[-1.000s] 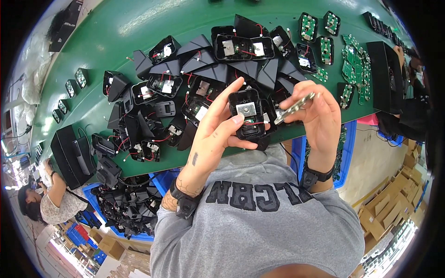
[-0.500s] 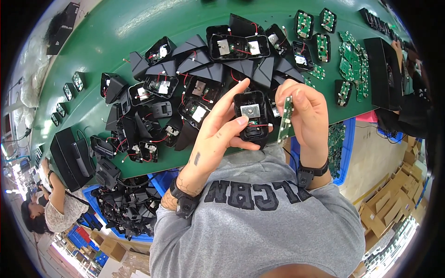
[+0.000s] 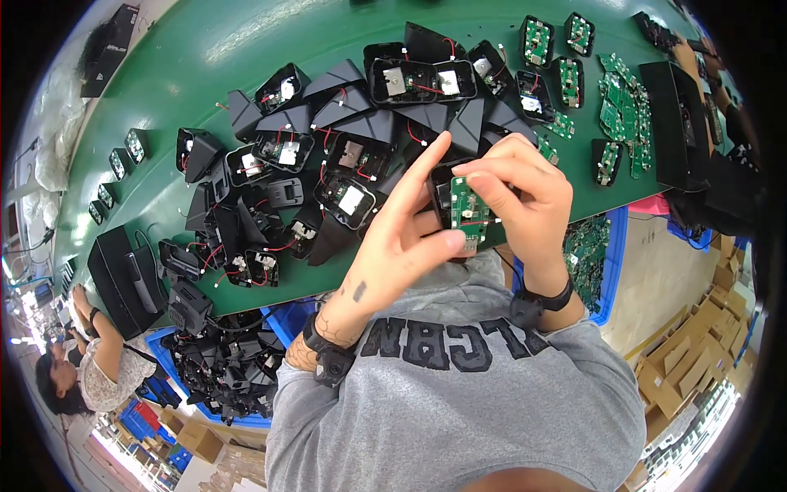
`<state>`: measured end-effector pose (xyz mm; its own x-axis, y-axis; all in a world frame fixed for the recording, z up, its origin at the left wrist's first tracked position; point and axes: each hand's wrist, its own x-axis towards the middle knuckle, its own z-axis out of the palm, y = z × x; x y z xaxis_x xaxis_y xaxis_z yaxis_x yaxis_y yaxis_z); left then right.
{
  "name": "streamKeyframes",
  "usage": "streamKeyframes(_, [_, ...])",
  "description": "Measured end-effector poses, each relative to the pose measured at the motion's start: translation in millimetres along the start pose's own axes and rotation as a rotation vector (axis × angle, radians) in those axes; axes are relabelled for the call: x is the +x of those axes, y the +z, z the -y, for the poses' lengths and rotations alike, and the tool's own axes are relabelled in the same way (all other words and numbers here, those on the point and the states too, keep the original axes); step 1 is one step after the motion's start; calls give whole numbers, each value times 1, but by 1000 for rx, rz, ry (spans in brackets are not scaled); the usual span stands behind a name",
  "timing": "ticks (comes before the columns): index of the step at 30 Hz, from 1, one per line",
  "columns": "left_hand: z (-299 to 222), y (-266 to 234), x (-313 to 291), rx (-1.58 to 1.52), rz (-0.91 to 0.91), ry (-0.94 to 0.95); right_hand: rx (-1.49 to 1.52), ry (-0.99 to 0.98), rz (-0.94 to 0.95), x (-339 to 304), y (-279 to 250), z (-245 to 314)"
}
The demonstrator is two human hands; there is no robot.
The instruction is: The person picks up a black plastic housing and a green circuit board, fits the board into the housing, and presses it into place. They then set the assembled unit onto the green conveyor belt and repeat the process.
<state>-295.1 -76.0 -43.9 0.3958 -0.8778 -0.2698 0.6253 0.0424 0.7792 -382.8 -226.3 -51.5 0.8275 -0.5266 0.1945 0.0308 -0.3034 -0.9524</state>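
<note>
My left hand point(image 3: 402, 234) is closed round a black plastic housing point(image 3: 440, 190), its thumb at the lower end and its index finger stretched past the upper end. A green circuit board point(image 3: 469, 203) lies over the housing's open face, covering most of the inside. Thumb and fingers of my right hand point(image 3: 529, 193) pinch the board's upper right edge. A red wire with a white connector shows at the board's right side. Beyond my hands, many similar black housings point(image 3: 348, 197) with metal plates and red wires lie heaped on the green table point(image 3: 221, 45).
Loose green boards point(image 3: 625, 115) are piled to the right, near housings with boards in them point(image 3: 568, 82). Blue bins point(image 3: 611, 279) stand below the table edge, one holding black parts point(image 3: 225, 373). A co-worker's arm point(image 3: 106, 336) is at the far left, beside a black box point(image 3: 123, 279).
My right hand has brought the board left, from beside the housing onto its open face. The board has turned from edge-on to flat. My left hand has tilted the housing.
</note>
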Motion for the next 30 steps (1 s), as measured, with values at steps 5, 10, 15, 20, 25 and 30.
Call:
streamKeyframes(5, [4,-1,-1,54,22,29,-295,-420,-112,4,6,-8])
streamKeyframes(10, [7,1,-1,62,22,49,-274,-362,-164,0,6,-7])
streamKeyframes(15, [14,2,-2,91,-1,74,-267,-354,-131,4,2,-8])
streamKeyframes(20, [8,6,-2,147,-34,76,367,143,141,-5,-1,-1])
streamKeyframes(25, [16,6,-3,147,-55,112,264,226,279,-4,-12,1])
streamKeyframes(30, [14,10,-3,229,-51,133,381,339,333,-6,-20,7])
